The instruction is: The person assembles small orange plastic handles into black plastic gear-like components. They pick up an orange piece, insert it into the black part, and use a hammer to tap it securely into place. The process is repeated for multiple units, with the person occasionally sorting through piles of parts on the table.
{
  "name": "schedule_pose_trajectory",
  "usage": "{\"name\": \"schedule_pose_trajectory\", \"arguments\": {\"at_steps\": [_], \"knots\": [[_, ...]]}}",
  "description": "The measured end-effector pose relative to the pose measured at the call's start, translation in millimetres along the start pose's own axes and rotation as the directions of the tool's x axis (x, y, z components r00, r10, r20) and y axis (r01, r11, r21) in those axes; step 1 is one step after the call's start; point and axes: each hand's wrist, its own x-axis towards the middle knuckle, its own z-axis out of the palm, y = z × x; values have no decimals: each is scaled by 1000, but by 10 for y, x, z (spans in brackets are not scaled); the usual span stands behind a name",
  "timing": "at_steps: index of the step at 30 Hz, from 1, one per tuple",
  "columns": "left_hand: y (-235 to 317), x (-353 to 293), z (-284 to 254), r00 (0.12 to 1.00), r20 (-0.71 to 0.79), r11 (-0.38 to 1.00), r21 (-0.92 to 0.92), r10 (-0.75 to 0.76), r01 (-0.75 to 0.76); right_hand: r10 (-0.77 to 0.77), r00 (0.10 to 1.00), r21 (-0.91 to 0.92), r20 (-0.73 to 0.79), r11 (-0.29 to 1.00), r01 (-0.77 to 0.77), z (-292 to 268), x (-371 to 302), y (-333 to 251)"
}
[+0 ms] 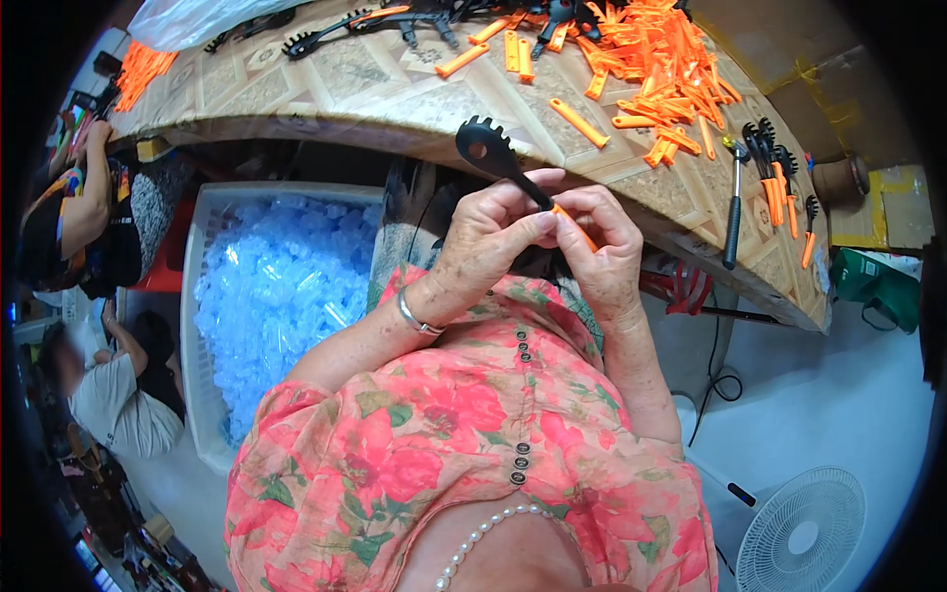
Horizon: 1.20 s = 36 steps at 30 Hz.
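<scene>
A pasta server (487,150) with a black toothed head and an orange handle is held in front of my chest, just off the table's near edge. Its head tilts up to the left. My left hand (493,232) is closed on the black shaft, the thumb pressed near where black meets orange. My right hand (604,247) pinches the orange handle, much of it hidden behind the fingers. On the table beyond lies a loose orange handle (579,123). A big pile of orange handles (661,59) is at the far right, with black utensil heads beside it.
Finished-looking servers (773,187) and a hammer (734,202) lie on the table's right part. Left of me stands a white crate (205,326) of bluish clear plastic pieces. A fan (804,533) is at lower right. Two people sit at the left. Plastic sheeting (197,20) covers the far-left corner.
</scene>
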Motion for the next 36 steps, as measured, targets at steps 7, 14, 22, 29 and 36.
{"name": "schedule_pose_trajectory", "arguments": {"at_steps": [7,14,22,29,36], "knots": [[98,-19,-31,988,143,997,67,-55,46,-379,925,-379,-38,862,338,-14,26,-90],[118,-25,29,992,64,993,65,-106,102,-599,789,-658,135,541,523,-131,-19,-94],[8,-29,-21,983,-84,987,-19,-162,161,-608,756,-690,241,441,574,-138,-36,6],[-66,13,-88,990,-88,994,-38,-110,107,-560,793,-666,239,500,554,-119,21,-26],[-64,65,-195,977,-211,998,53,-17,28,-519,836,-685,178,544,484,-311,300,-103]]}}
